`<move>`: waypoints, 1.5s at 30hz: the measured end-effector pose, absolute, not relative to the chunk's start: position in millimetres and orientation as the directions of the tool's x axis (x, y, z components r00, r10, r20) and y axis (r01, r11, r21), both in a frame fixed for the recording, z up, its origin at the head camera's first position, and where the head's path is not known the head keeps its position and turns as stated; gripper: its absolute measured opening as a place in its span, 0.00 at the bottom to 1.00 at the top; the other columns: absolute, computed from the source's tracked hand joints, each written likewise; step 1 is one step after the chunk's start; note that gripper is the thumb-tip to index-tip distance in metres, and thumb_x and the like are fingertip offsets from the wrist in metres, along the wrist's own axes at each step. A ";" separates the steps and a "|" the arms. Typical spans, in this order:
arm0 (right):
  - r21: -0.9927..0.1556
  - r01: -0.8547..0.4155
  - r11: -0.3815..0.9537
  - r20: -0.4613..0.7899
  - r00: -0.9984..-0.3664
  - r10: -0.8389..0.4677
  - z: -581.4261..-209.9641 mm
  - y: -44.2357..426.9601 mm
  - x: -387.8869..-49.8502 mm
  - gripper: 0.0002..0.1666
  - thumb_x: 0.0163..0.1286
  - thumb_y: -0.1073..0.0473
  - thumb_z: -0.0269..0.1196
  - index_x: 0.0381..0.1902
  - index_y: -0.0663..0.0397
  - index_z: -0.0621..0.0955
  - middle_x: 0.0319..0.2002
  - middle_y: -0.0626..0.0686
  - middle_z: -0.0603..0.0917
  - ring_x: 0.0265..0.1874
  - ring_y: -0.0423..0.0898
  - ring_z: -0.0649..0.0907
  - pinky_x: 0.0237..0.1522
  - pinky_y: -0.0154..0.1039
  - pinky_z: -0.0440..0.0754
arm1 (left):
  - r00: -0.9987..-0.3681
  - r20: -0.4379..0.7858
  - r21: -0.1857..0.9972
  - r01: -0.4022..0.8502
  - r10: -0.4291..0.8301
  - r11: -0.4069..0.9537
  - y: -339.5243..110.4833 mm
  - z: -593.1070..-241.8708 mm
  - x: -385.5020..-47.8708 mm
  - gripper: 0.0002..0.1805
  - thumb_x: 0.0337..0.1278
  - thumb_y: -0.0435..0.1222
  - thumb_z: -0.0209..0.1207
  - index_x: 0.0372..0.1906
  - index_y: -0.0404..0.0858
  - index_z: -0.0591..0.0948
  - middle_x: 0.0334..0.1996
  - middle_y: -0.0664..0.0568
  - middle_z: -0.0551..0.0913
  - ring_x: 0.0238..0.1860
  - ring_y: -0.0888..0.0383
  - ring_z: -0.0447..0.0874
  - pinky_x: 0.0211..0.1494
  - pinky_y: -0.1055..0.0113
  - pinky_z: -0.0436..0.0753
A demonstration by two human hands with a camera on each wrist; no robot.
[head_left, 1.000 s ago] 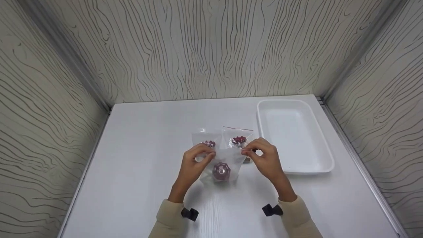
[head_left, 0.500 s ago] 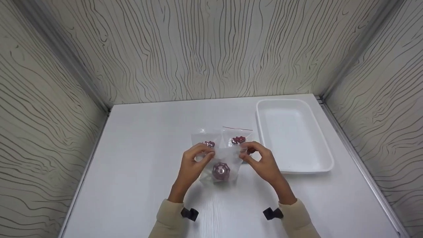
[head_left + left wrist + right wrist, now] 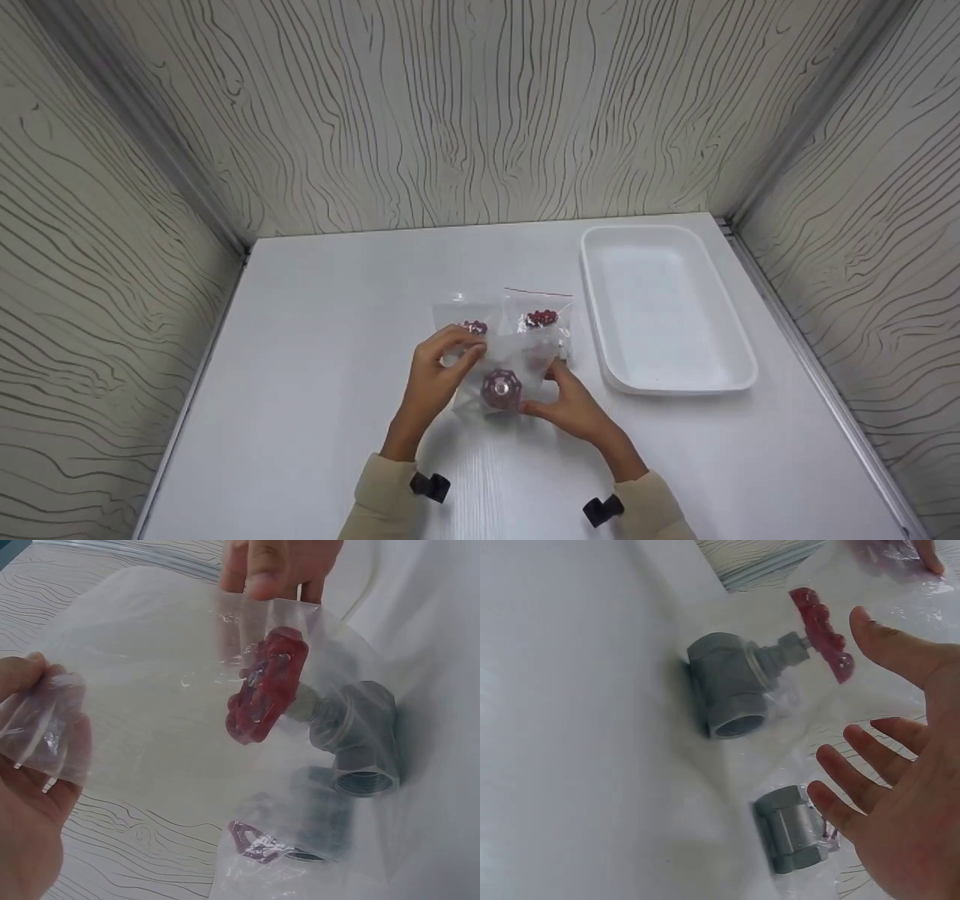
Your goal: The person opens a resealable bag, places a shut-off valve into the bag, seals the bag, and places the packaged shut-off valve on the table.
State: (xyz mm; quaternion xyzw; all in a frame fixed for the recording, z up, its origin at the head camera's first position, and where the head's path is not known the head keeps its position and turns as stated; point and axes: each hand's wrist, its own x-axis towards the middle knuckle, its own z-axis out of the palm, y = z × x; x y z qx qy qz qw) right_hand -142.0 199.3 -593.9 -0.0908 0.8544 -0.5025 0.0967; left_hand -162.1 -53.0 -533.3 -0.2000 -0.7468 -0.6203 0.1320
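A grey valve with a red handwheel [image 3: 501,388] stands upright inside a clear plastic bag [image 3: 517,345], handwheel uppermost. My left hand [image 3: 437,371] pinches the bag's upper left edge; the left wrist view shows the film between its thumb and fingers. On the other side my right hand [image 3: 576,405] is spread around the valve's right side, thumb toward the near side. In the right wrist view its fingers [image 3: 862,772] are apart and grip nothing, close to the handwheel [image 3: 823,634]. Whether they touch the film is unclear.
Behind lie two more bagged valves with red handwheels, one at left [image 3: 474,326] and one at right [image 3: 541,319]; the right bag has a red strip along its top edge. A white tray [image 3: 744,360] stands at the table's right side. Wood-patterned panels [image 3: 480,112] enclose the table.
My right hand has let go of the bag's upper right edge and moved down and nearer, beside the valve. The left hand has kept its pinch in about the same place.
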 end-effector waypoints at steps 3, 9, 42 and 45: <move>-0.885 -0.047 0.463 -0.085 -0.962 -0.259 -600.1 193.3 -143.3 0.58 0.62 0.48 0.79 0.81 0.61 0.64 0.76 0.67 0.72 0.75 0.71 0.71 0.76 0.70 0.69 | -0.884 0.447 0.874 0.464 0.135 0.145 -53.5 -535.0 -163.0 0.03 0.68 0.36 0.70 0.43 0.45 0.91 0.40 0.54 0.91 0.47 0.59 0.89 0.59 0.66 0.86; -0.920 -0.064 0.387 -0.055 -0.956 -0.289 -606.0 186.7 -146.5 0.50 0.66 0.50 0.77 0.80 0.57 0.68 0.76 0.63 0.74 0.76 0.68 0.72 0.77 0.69 0.68 | -0.895 0.425 0.885 0.442 0.132 0.145 -55.7 -537.2 -164.6 0.05 0.70 0.36 0.68 0.44 0.40 0.90 0.41 0.52 0.90 0.48 0.60 0.88 0.60 0.67 0.85; -0.935 -0.149 0.323 0.026 -0.934 -0.355 -623.0 183.1 -146.8 0.43 0.73 0.54 0.72 0.81 0.47 0.68 0.79 0.59 0.72 0.78 0.65 0.70 0.76 0.68 0.70 | -0.952 0.025 0.963 0.105 0.305 0.248 -61.0 -622.0 -150.7 0.38 0.66 0.46 0.72 0.74 0.37 0.73 0.69 0.42 0.81 0.70 0.40 0.80 0.72 0.40 0.80; -0.927 -0.183 0.327 0.055 -0.930 -0.364 -626.0 180.9 -146.9 0.47 0.70 0.57 0.74 0.83 0.47 0.66 0.80 0.59 0.70 0.78 0.64 0.70 0.76 0.67 0.71 | -0.960 0.053 0.967 0.118 0.276 0.225 -60.1 -623.5 -150.5 0.34 0.65 0.45 0.73 0.72 0.38 0.76 0.66 0.45 0.84 0.68 0.43 0.82 0.71 0.43 0.81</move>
